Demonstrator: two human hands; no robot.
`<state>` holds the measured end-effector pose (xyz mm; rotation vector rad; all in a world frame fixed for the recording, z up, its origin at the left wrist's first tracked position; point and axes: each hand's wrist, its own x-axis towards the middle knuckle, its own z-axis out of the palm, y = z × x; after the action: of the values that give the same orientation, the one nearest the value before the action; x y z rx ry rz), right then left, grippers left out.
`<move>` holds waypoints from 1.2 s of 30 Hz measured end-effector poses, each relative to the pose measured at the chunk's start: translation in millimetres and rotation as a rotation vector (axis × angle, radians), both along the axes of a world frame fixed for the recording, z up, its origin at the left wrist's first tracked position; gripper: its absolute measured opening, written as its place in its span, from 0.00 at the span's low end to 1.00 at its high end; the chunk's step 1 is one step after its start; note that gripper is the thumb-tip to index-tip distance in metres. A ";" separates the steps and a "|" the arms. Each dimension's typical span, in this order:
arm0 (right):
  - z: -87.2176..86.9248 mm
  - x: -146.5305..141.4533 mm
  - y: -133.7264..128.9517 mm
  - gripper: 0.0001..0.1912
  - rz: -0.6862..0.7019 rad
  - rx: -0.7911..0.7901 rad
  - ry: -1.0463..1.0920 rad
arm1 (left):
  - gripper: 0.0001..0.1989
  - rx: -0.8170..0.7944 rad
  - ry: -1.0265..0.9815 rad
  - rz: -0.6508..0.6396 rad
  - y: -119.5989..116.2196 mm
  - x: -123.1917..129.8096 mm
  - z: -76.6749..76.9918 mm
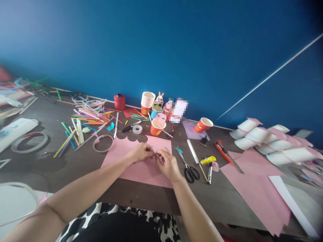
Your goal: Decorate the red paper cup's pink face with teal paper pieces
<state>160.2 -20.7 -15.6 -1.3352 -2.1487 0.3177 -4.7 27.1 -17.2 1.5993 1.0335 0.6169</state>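
My left hand [141, 152] and my right hand [168, 165] meet over a sheet of pink paper [141, 173]. The fingertips of both are pinched together around something small and dark, too tiny to make out. Scalloped cuts run along the sheet's far left edge. Just beyond the paper stands an orange paper cup [156, 131] with a pink cut-out face and white strips at its sides. Black-handled scissors [188, 170] lie beside my right hand, with a scrap of blue paper near their tips. A roll of clear tape [137, 129] is beyond my left hand.
Right of the scissors lie a yellow glue stick [208, 160], a red utility knife [224, 153] and more pink sheets [254, 188]. Colourful strips [93, 112] are heaped at left. Stacked cups [147, 101] stand by the blue wall; white paper rolls [272, 141] are far right.
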 end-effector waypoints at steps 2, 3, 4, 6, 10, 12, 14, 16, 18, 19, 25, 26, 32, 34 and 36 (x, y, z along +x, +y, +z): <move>0.5 0.1 -0.2 0.04 0.007 0.007 -0.007 | 0.07 -0.012 0.000 0.005 -0.7 -0.1 1.8; 0.8 0.2 -0.4 0.04 0.010 0.010 -0.010 | 0.07 -0.020 -0.002 0.009 -1.1 -0.1 2.5; 1.0 0.3 -0.5 0.04 0.013 0.011 -0.011 | 0.07 -0.031 -0.008 0.015 -1.5 -0.1 2.9; 1.1 0.5 -0.8 0.04 0.012 0.013 -0.009 | 0.07 -0.053 -0.028 0.024 -2.2 0.0 3.2; 0.7 0.9 -0.9 0.05 0.014 0.010 -0.001 | 0.07 -0.077 -0.050 0.029 -2.8 0.2 4.0; 0.4 0.9 -0.9 0.05 0.020 0.008 -0.006 | 0.07 -0.085 -0.047 0.032 -2.9 0.3 5.4; 0.4 0.8 -0.9 0.05 0.020 0.013 -0.009 | 0.07 -0.092 -0.044 0.034 -3.1 0.4 7.0; 0.5 0.7 -1.0 0.05 0.017 0.022 -0.005 | 0.08 -0.094 -0.039 0.037 -3.4 0.4 8.1; 0.8 0.5 -1.2 0.05 0.015 0.026 0.000 | 0.08 -0.093 -0.034 0.041 -3.7 0.4 8.2; 1.0 0.5 -1.3 0.06 0.014 0.024 0.001 | 0.09 -0.093 -0.034 0.040 -3.8 0.4 8.0; 1.7 0.4 -1.4 0.06 0.017 0.015 -0.007 | 0.09 -0.094 -0.025 0.038 -3.4 0.4 5.7; 1.7 0.3 -1.4 0.06 0.017 0.016 -0.006 | 0.08 -0.093 -0.026 0.039 -3.3 0.4 5.6; 1.4 -0.2 -1.2 0.05 0.009 0.001 -0.002 | 0.08 -0.097 -0.068 0.047 -3.2 0.7 3.9; 1.3 -0.2 -1.1 0.05 0.010 0.004 -0.001 | 0.08 -0.099 -0.072 0.050 -3.3 0.9 3.0; 1.2 -0.1 -1.0 0.05 0.008 0.012 0.003 | 0.07 -0.104 -0.072 0.054 -3.4 1.0 2.4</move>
<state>160.2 -21.7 -14.4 -1.3188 -2.1510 0.3092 -3.6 23.8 -14.8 1.4526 1.0410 0.6422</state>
